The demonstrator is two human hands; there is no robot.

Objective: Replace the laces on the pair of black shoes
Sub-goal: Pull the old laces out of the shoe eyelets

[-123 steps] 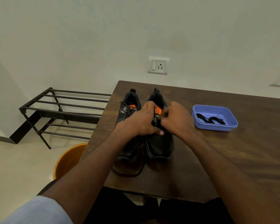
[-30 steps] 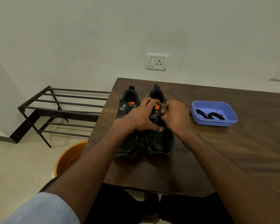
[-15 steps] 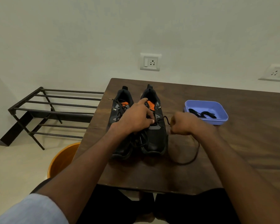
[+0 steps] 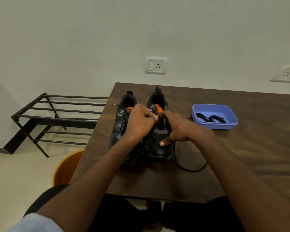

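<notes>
At a dark wooden table (image 4: 241, 148) against a pale wall, a person unlaces the right shoe (image 4: 159, 131) of a black pair, its partner (image 4: 120, 121) just beside it. The left hand (image 4: 139, 123) pinches at the eyelets; the right hand (image 4: 176, 129) grips the shoe's side. The freed lace (image 4: 189, 168) trails loose; drawing it out row by row should avoid snags. Spare laces (image 4: 209, 118) wait in a blue tray (image 4: 214, 126).

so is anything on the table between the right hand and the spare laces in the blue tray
Nothing visible. The right hand is on the right shoe, and only bare table lies between it and the blue tray holding the laces.
</notes>
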